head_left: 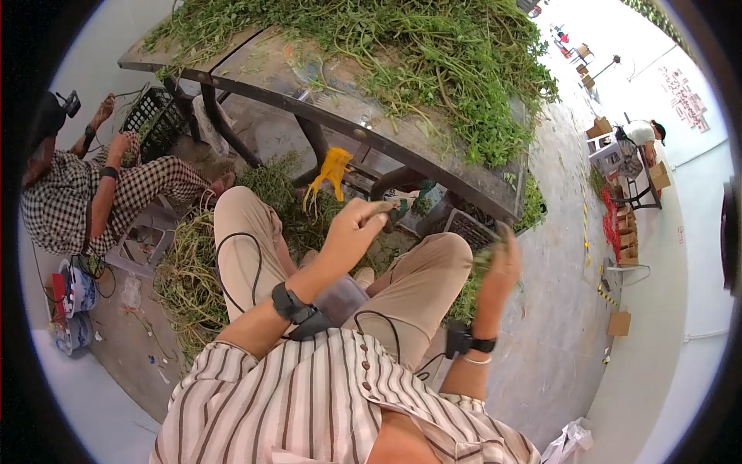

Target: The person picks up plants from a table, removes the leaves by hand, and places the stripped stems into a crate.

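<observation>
Grey floor point(560, 294) lies open at three o'clock; the table point(255, 66) bars twelve, greens point(456, 77) heaped along its edge, a dark crate point(473, 230) beneath. Left hand point(357, 230) curled, right hand point(501, 267) blurred: whether either grips anything, I cannot tell.

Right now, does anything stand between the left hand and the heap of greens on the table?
Yes: the table's near edge lies between the left hand and the heap of greens, so the hand would probably need to rise over it.

The greens point(456, 69) look rough, the tabletop point(259, 66) smooth and faintly glossy, the trousers point(413, 286) matt cloth.
</observation>
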